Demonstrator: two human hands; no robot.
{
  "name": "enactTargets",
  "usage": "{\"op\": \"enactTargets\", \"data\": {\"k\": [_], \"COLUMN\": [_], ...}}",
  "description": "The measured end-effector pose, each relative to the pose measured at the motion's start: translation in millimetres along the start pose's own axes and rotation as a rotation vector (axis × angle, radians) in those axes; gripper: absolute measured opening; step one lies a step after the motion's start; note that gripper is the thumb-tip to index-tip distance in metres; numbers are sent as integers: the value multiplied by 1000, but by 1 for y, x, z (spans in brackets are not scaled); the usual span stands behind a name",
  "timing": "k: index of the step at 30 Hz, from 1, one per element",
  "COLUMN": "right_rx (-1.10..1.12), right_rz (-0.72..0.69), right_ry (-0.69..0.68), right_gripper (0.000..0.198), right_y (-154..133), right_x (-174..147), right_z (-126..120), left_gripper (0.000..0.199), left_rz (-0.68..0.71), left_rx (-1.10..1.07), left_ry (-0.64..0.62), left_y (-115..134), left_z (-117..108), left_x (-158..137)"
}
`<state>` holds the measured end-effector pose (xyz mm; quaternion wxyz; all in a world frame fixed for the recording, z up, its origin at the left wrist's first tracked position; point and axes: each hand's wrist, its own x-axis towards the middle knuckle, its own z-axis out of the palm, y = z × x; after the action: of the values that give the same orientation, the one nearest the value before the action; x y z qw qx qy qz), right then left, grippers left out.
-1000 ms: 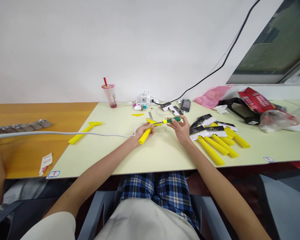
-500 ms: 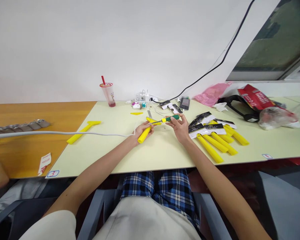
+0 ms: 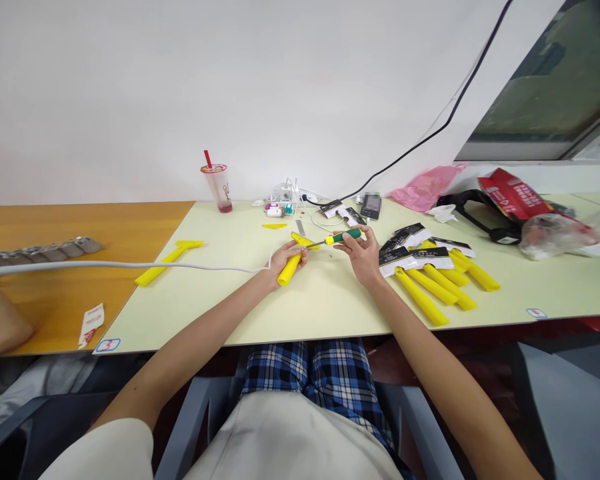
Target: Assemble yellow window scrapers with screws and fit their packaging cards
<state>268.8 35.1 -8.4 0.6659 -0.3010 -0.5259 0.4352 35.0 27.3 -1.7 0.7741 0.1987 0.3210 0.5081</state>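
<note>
My left hand (image 3: 286, 257) is closed around a yellow T-shaped scraper (image 3: 290, 270), its wide head pointing away from me and its handle toward me. In my right hand (image 3: 361, 255) is a screwdriver (image 3: 345, 236) with a green and yellow handle, gripped between thumb and fingers. Its metal shaft points left and reaches the scraper near the neck; whether the tip sits in a screw is too small to tell. Another yellow scraper (image 3: 167, 263) lies to the left. Right of my right hand, several yellow scrapers (image 3: 433, 287) lie in a pile with black-and-white cards on them.
A white cord (image 3: 205, 268) stretches from the left edge to my left wrist. A cup with a straw (image 3: 218, 190), a yellow flat piece (image 3: 274, 226), and a phone (image 3: 371, 205) lie toward the wall. A red package (image 3: 515, 193) is at right. Another person's arm (image 3: 3, 320) shows at left.
The screwdriver handle has shifted very slightly right with my right hand, its shaft still at the scraper. The other person's arm at the left has moved further into view.
</note>
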Motion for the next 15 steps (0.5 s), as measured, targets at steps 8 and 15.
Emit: {"op": "enactTargets", "data": {"k": [8, 15], "right_rx": [-29, -89], "right_rz": [-41, -128], "right_ry": [26, -1], "right_gripper": [52, 50], "right_y": [-8, -16], "right_x": [-3, -7], "right_z": [2, 7], "left_gripper": [57, 68], "left_rz": [102, 221], "left_rx": [120, 203], "left_ry": [134, 186], "left_y": [-3, -6], "left_z": [4, 3], "left_x": [-1, -3]}}
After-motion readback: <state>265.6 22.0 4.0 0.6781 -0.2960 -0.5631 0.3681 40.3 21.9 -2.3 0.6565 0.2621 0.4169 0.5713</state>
